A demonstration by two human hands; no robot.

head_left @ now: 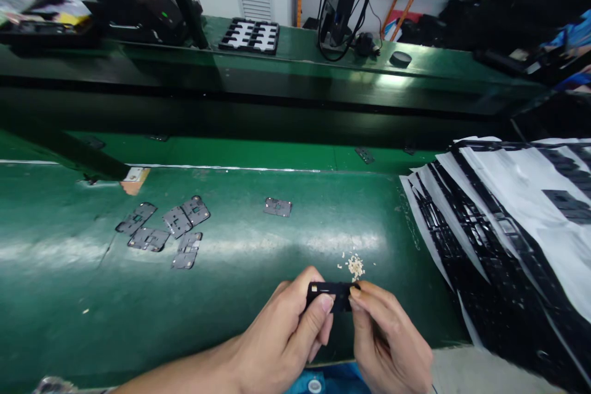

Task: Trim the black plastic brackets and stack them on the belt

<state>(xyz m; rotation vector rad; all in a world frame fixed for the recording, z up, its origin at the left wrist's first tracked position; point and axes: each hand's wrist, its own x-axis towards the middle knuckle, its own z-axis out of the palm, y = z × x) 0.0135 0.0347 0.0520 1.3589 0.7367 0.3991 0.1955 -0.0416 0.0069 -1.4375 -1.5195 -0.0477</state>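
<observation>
Near the table's front edge, my left hand point(290, 326) grips a thin black plastic plate point(339, 301) between thumb and fingers. A small pale piece sits at the plate's left end. The fingertips of my right hand point(390, 332) are closed at the plate's right end; whether a tiny piece is between them is hidden. Just beyond the plate lies a small heap of tiny beige pieces point(355, 266), with a few scattered around it. One dark plate point(277, 207) of similar kind lies flat farther back on the green table point(240, 295).
Several similar plates point(148, 239) lie together at left, some overlapping. Stacked black parts with white sheets point(489, 215) fill the right side. A green post point(92, 160) slants in from the left. Behind runs a raised shelf point(286, 68) with a black-and-white tray point(250, 36).
</observation>
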